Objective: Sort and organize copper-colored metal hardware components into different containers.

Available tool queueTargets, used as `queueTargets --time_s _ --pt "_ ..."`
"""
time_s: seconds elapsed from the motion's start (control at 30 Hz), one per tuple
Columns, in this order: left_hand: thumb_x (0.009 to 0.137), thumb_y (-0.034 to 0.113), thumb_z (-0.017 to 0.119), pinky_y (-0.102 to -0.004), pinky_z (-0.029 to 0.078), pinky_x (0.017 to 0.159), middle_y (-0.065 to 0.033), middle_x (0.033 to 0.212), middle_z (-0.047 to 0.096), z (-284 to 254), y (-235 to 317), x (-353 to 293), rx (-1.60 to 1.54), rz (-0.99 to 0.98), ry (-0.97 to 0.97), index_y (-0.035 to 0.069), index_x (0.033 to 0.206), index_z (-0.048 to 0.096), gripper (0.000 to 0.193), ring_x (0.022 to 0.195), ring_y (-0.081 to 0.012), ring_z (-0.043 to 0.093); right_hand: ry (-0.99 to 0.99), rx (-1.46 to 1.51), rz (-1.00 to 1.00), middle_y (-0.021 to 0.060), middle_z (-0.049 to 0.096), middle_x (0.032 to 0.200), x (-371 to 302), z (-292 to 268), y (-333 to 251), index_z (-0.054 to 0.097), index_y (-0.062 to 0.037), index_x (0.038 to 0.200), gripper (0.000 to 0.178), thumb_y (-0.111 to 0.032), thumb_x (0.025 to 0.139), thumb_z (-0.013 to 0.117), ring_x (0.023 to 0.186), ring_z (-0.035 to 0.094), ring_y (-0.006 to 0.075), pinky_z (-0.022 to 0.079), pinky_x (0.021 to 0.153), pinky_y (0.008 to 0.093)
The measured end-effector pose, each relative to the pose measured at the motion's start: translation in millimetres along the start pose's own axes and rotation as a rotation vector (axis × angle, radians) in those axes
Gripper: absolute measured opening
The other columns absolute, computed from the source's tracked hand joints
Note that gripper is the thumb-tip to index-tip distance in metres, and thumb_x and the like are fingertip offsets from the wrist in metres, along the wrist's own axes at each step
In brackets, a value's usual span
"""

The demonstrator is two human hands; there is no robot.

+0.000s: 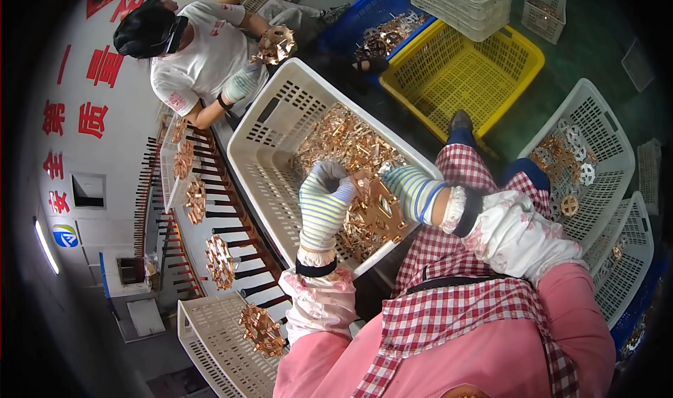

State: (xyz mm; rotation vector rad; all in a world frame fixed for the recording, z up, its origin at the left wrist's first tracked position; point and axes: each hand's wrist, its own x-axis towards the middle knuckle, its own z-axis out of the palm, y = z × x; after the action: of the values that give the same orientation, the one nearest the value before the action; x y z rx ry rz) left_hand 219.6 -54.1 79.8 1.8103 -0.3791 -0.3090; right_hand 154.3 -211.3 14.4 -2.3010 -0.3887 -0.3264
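"Quick one: where are the hands?"

"I've got them both gloved, over the near half of the white crate (272, 188), one either side of the copper part (375, 219). Left hand (326, 205) is pinched on its left edge. Right hand (413, 191) is at the upper right edge; fingertips hidden, so I can't tell whether it's closed."

"And the part?"

"Tilted, between the hands, just above the copper bits (343, 135). Underside isn't visible to me, so it may be touching them."

"Main risk?"

"Snagging, I'd say. It's all openwork and prongs, so a loose bit could hook in a gap. Pulling hard then could bend a prong or fling scrap."

"Gloves?"

"Striped knit. A sharp edge could catch the weave. Slack left pinch plus a loose right, and the part could drop and get lost; same colour as the pile."

"Crate?"

"Wedged between the checked apron (449, 258) and the black pegs (254, 273). Can't see what carries it. Lean on the near rim and it could tip, bits going over the lap."
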Motion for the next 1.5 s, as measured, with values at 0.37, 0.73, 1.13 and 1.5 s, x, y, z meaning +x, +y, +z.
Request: queueTargets --time_s 0.37,0.73,1.13,1.5 --pt "0.072 0.002 0.061 -0.0237 0.042 0.076 -0.0024 0.087 0.056 0 -7 3 0.047 0.041 -0.083 0.001 0.098 0.056 0.026 0.078 -0.0101 0.050 -0.243 -0.067 0.075 0.0146 0.060 0.065 7 -14 -11 0.062 0.0039 0.080 0.032 -0.017 0.056 0.069 0.062 0.058 0.0309 0.048 0.062 0.0340" --pt "0.069 -0.004 0.053 -0.0195 0.038 0.060 0.0015 0.073 0.046 -9 -15 12 -0.276 0.112 -0.202 0.005 0.077 0.049 0.013 0.065 -0.0065 0.042 -0.410 -0.078 0.089 0.0165 0.061 0.066 20 -22 -24 0.063 0.0021 0.074 0.023 -0.018 0.063 0.065 0.064 0.060 0.0315 0.048 0.060 0.0359" --pt "0.062 -0.002 0.050 -0.0244 0.041 0.064 -0.0014 0.066 0.047 -15 -7 13 0.172 0.128 -0.200 0.002 0.070 0.049 0.009 0.064 -0.0110 0.044 -0.453 -0.145 0.107 0.0152 0.064 0.074 21 -20 -26 0.063 -0.0053 0.087 0.023 -0.022 0.072 0.060 0.070 0.063 0.0308 0.049 0.063 0.0414" --pt "0.067 0.004 0.063 -0.0281 0.041 0.083 -0.0056 0.095 0.054 -19 10 -4 0.119 0.132 -0.094 0.004 0.100 0.056 0.034 0.089 -0.0163 0.050 -0.544 -0.102 0.216 0.0191 0.063 0.072 20 -7 -13 0.067 -0.0014 0.075 0.019 -0.017 0.068 0.058 0.068 0.063 0.0332 0.051 0.062 0.0407"
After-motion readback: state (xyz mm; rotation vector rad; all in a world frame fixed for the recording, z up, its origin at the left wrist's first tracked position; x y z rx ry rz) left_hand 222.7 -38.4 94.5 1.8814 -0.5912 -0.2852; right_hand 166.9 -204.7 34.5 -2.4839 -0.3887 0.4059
